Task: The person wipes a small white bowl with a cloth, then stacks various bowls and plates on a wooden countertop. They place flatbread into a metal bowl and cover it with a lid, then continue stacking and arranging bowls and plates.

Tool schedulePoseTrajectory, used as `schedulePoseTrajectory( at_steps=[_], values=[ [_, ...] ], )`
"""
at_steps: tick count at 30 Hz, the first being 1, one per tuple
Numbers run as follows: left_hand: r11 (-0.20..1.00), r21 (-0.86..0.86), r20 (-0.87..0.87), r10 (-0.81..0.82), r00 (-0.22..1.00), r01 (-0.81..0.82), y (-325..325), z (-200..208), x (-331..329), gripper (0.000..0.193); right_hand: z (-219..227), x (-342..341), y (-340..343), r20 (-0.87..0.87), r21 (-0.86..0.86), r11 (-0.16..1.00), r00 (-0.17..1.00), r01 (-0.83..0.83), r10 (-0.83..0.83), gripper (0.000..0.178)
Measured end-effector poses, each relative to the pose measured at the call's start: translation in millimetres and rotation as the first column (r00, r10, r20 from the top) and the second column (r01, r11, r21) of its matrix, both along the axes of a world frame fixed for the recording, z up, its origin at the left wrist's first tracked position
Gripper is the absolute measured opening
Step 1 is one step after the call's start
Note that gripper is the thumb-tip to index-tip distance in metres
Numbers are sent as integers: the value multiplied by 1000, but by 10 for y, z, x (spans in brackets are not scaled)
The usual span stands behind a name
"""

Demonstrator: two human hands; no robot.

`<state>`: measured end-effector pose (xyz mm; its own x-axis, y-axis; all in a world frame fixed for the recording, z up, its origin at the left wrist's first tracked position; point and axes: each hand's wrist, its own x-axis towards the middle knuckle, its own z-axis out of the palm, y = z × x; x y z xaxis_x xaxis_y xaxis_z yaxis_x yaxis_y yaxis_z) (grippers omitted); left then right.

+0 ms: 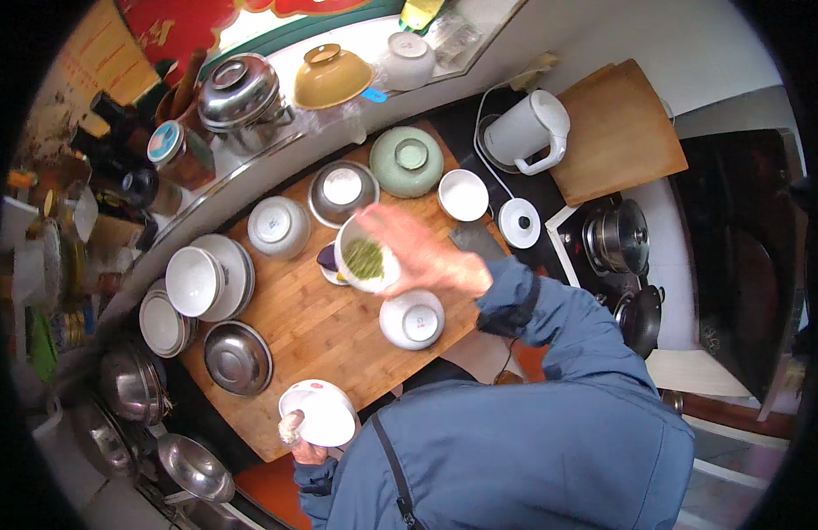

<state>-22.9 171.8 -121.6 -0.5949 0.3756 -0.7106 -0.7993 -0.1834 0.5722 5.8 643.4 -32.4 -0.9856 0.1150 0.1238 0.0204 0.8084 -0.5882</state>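
Observation:
My right hand (431, 256), a little blurred, is closed round the side of a white bowl (345, 231) above the wooden board. Green chopped or shredded pieces (365, 259) lie inside this bowl. At the near left edge of the board, my left hand (308, 451) grips a white bowl (329, 417) by its rim, tilted with its pale inside showing. An upside-down white bowl (419, 321) rests on the board close to my right wrist. Partly hidden behind the raised bowl are a dark purple thing (326, 257) and a small dish (333, 276).
Round the wooden board (307, 322) stand a green bowl (407, 161), a steel bowl (238, 358) and stacked white bowls (194, 281). A white kettle (525, 131) is at the far right, near a lidded pot (619, 237). Steel basins (197, 466) sit at lower left.

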Motion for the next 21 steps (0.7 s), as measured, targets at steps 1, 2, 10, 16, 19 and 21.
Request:
schedulePoseTrajectory(
  at_steps=[1,2,10,16,19,21],
  values=[
    [977,-131,-168,-190,967,169,94,55,-10,64,67,131,308,-23,39,998,998,56,-55,123],
    [910,-283,-303,-385,872,303,202,93,-30,65,85,226,576,-60,111,983,988,147,-141,120],
    [996,57,179,51,983,-62,1210,715,-22,67,-574,572,2400,4,265,735,762,624,-648,124],
    [995,-98,127,42,991,-30,1642,1139,-43,67,-1178,383,3052,89,272,593,594,758,-799,125],
    [990,-137,97,55,994,-42,1756,1204,-78,65,-1295,326,3197,134,301,562,549,771,-825,124],
    [994,-94,103,70,992,-60,1802,1211,-120,64,-1355,298,3241,159,316,554,532,771,-831,124]
  ],
)
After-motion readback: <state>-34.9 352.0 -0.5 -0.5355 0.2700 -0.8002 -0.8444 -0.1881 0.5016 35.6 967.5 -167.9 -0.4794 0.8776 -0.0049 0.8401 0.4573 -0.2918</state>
